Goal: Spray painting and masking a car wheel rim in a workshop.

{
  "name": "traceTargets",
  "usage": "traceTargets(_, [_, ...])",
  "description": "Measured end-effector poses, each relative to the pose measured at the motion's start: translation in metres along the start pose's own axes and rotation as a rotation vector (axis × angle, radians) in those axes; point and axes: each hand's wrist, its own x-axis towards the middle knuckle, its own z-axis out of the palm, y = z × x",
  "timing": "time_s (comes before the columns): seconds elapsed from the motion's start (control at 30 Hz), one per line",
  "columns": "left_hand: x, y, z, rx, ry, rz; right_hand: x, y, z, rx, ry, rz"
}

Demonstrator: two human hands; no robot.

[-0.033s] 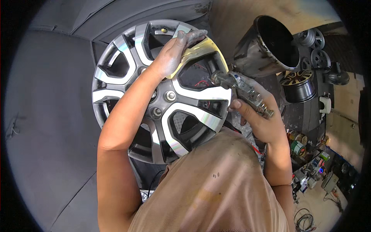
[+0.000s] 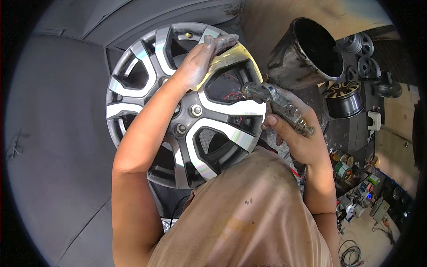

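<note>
A grey and silver alloy wheel (image 2: 195, 110) faces me, its spokes dark with bright machined faces. Yellow masking material (image 2: 233, 57) covers one spoke at the wheel's upper right. On that yellow cover rests my left hand (image 2: 201, 62), fingers stretched toward the rim and thumb raised. My right hand (image 2: 299, 133) grips a metal spray gun (image 2: 284, 111) at the wheel's right edge, its nozzle end pointing at the spokes. A large dark, paint-stained cup (image 2: 293, 62) sits on the gun. Several of the right hand's fingers are hidden behind the gun.
Close to the wheel's lower edge is my brown-clothed knee (image 2: 249, 196). A grey sheet wall (image 2: 62, 111) stands at left. More wheels (image 2: 344, 100) lie at the right, near a white stool (image 2: 374, 120). Cans (image 2: 342, 170) and cluttered tools fill the lower right, with a coiled cable (image 2: 350, 253).
The spray gun and its cup have shifted very slightly to the left. My left hand and the wheel have stayed in place.
</note>
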Motion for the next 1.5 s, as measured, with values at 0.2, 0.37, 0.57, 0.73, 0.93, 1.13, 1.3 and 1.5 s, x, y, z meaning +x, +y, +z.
traceTargets(0.2, [0.0,-0.001,0.0,0.012,0.011,0.008,0.002,0.0,0.004,-0.033,0.041,-0.036])
traceTargets(0.37, [-0.001,0.001,0.001,-0.021,0.002,0.021,0.002,0.0,-0.001,-0.066,0.102,-0.041])
traceTargets(0.57, [-0.004,0.004,0.003,-0.06,0.016,0.001,0.001,0.001,-0.01,-0.06,0.16,-0.019])
traceTargets(0.73, [-0.004,-0.003,-0.001,-0.069,-0.005,0.009,0.001,0.009,-0.019,-0.033,0.224,-0.014])
traceTargets(0.93, [-0.004,-0.008,-0.008,-0.102,-0.005,0.101,0.012,0.04,-0.042,-0.116,0.216,-0.221])
traceTargets(1.13, [-0.052,0.041,-0.019,0.086,0.311,0.344,0.028,0.102,-0.084,-0.114,0.25,-0.014])
traceTargets(1.3, [-0.122,0.076,0.041,0.235,0.436,0.201,0.069,0.181,-0.126,-0.157,0.121,-0.064])
traceTargets(1.5, [-0.108,0.013,0.225,0.173,0.208,0.155,0.14,0.238,-0.17,-0.216,-0.137,-0.01])
